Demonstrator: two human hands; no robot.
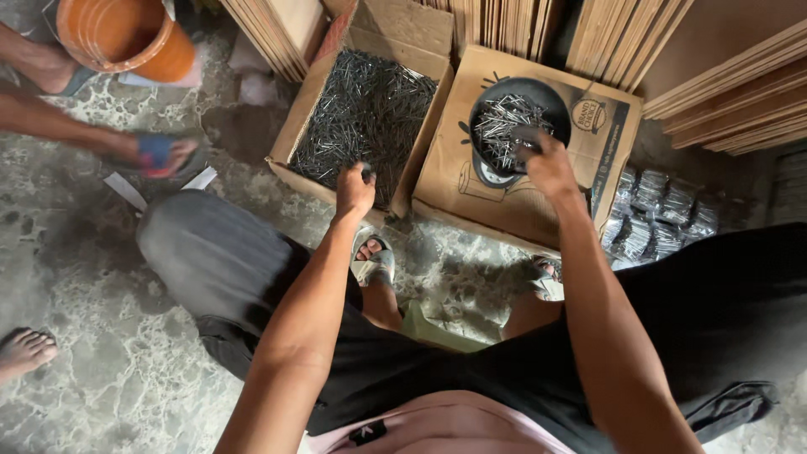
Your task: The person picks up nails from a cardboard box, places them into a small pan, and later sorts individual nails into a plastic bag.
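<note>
Far left we see an orange bucket [126, 34] tilted on the mottled concrete floor [101, 336]. Near it, another person's foot in a blue sandal [160, 155] stretches across, and a bare foot [25, 349] shows at the near left edge. Along the far side, stacks of wooden boards [622, 34] lean upright, with more boards [740, 101] at far right. Small clear packets [660, 214] lie heaped on the right.

Pretty cramped around the open cardboard box of nails [366, 113]: wood panels [538, 25] are crowding right behind it, and a flat carton carrying a black bowl [519, 126] is butting its right wall. Only the floor [126, 286] in front-left is lying open, though someone's sandalled foot [160, 155] is sitting nearby.
</note>
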